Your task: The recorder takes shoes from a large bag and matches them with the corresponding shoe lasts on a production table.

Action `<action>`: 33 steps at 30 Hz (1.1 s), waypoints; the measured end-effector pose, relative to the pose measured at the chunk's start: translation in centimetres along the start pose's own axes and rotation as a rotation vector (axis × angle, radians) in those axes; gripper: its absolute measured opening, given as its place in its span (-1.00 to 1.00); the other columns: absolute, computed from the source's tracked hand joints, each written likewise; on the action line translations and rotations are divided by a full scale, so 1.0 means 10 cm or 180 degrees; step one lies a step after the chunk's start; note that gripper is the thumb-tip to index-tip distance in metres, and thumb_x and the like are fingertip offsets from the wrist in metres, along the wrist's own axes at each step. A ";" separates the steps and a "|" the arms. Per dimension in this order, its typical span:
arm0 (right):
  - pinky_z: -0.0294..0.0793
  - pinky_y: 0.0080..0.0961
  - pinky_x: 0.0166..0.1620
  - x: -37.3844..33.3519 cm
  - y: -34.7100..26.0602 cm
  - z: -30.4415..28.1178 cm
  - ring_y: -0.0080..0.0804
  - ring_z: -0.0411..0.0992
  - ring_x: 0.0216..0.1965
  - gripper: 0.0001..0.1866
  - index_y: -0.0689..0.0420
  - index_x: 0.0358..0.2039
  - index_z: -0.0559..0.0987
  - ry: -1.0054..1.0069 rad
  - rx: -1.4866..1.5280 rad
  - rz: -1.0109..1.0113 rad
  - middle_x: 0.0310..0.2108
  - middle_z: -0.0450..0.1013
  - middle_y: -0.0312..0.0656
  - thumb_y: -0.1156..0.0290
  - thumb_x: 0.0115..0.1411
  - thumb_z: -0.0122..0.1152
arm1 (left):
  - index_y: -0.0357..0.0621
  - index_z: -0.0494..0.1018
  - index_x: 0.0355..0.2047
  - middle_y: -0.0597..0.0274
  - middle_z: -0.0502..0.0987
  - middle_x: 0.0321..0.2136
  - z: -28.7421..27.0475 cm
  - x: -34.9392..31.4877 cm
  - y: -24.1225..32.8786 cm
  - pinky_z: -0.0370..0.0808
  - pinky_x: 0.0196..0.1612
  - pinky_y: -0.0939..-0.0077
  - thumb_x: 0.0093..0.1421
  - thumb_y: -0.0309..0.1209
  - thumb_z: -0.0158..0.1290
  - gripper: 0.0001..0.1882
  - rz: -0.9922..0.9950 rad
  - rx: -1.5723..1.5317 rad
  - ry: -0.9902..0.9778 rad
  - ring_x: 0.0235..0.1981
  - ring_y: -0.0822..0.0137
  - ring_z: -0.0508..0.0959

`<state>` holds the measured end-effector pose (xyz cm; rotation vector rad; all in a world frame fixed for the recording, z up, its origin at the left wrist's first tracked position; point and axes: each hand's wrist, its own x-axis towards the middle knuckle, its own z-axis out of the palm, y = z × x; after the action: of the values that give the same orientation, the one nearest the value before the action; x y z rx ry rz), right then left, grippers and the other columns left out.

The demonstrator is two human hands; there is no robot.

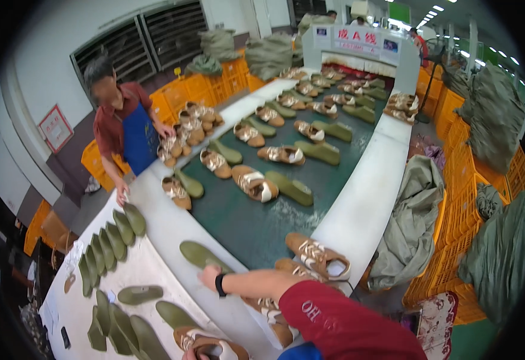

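My right hand [213, 275], with a black band on its wrist, reaches left across the white ledge. Its fingers close at the near edge of a green shoe last [198, 254]; the grip is partly hidden. At the bottom edge my left hand [192, 355] shows only in part, holding a brown shoe [217, 346] with white laces. Beside that shoe lies another green last [175, 315]. Under and beyond my right forearm, brown laced shoes [318, 255] sit on the corner of the ledge.
A green conveyor belt [226, 231] carries shoes paired with lasts. Several lasts [115, 240] stand in a row on the white table [154, 264]. A co-worker in a blue apron [139, 138] stands at left by piled shoes [193, 129]. Orange crates [448, 231] line the right side.
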<state>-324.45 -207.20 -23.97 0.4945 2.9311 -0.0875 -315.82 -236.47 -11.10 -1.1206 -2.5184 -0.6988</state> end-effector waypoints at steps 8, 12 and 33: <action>0.45 -0.22 -0.37 -0.29 1.27 -0.27 -0.10 0.49 -0.42 -0.54 0.05 -0.15 0.37 0.0981 0.0878 0.0036 -0.53 0.48 -0.07 0.17 -0.05 0.23 | -0.25 0.45 -0.27 0.06 0.49 -0.36 0.21 0.23 -0.08 0.42 -0.21 0.26 -0.07 -0.58 0.04 -0.72 0.0102 -0.0006 -0.0011 -0.30 0.03 0.46; 0.45 -0.22 -0.37 -0.29 1.46 -0.24 -0.08 0.49 -0.43 -0.53 0.19 -0.23 0.32 0.0713 0.0756 0.0150 -0.52 0.49 -0.03 0.15 -0.03 0.23 | -0.25 0.44 -0.27 0.06 0.49 -0.35 0.27 0.33 -0.07 0.41 -0.21 0.25 -0.08 -0.58 0.04 -0.72 0.0021 0.0036 -0.0117 -0.30 0.04 0.46; 0.37 -0.22 -0.01 -1.02 2.30 0.07 0.00 0.39 -0.08 -0.43 0.24 -0.12 0.41 -0.0524 0.0702 0.0963 -0.16 0.44 0.11 0.08 -0.06 0.17 | -0.19 0.39 -0.31 0.15 0.44 -0.43 0.14 0.37 0.04 0.44 -0.30 0.36 -0.10 -0.53 0.04 -0.74 0.0308 -0.0268 0.0286 -0.36 0.15 0.46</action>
<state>-307.28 -188.83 -23.59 0.9100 2.6647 -0.3947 -317.98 -233.23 -10.52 -1.2028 -2.3629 -0.8168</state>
